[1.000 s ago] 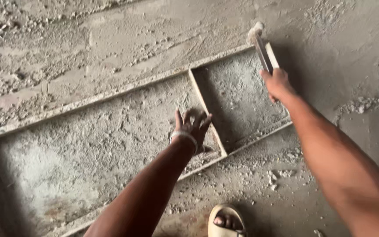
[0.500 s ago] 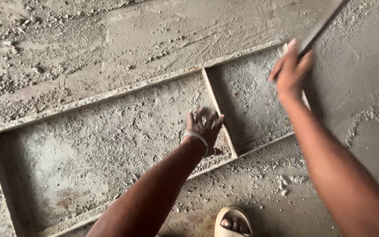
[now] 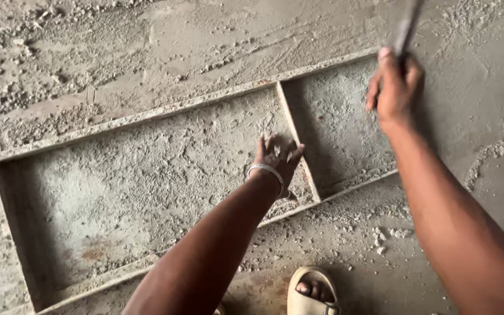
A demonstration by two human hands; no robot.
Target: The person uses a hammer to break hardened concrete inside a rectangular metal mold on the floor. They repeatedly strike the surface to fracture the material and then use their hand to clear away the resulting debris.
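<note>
Your left hand (image 3: 276, 157) presses fingers spread on the mould's divider (image 3: 296, 137); your right hand (image 3: 396, 84) grips a blurred tool (image 3: 406, 26) raised at the far right.

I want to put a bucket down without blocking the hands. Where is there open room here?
The long compartment of the mould frame is open left of the left hand, which presses beside the divider. The floor beyond the far rail lies open, with loose crumbs. It is crowded around the small compartment, where the right hand grips a tool.
</note>
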